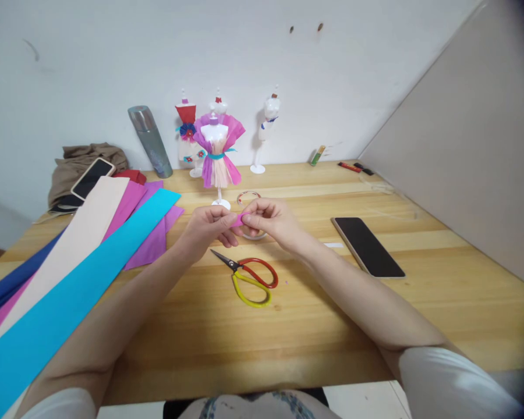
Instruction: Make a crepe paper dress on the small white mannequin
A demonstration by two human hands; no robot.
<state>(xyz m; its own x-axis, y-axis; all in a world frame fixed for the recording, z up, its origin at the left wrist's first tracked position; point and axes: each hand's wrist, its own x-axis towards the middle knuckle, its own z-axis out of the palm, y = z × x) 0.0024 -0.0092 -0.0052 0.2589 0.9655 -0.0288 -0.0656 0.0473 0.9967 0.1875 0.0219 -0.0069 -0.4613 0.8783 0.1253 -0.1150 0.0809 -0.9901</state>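
Observation:
A small piece of pink crepe paper (240, 219) is pinched between my two hands over the middle of the table. My left hand (210, 227) grips its left end between thumb and fingers, and my right hand (272, 223) holds the other end the same way. Just below them on the wood lies a pair of scissors (244, 276) with one red and one yellow handle. Behind my hands is a roll of tape (248, 198), partly hidden. A mini dress form (217, 154) in a purple and cream paper dress stands just beyond.
Long crepe paper strips (82, 273) in blue, cream and pink cover the left side. Other dress forms (268, 125) stand along the wall beside a thermos (151, 142). A phone (369, 247) lies at right, another phone (92, 177) on brown cloth (76, 166). A glue stick (318, 155) stands behind.

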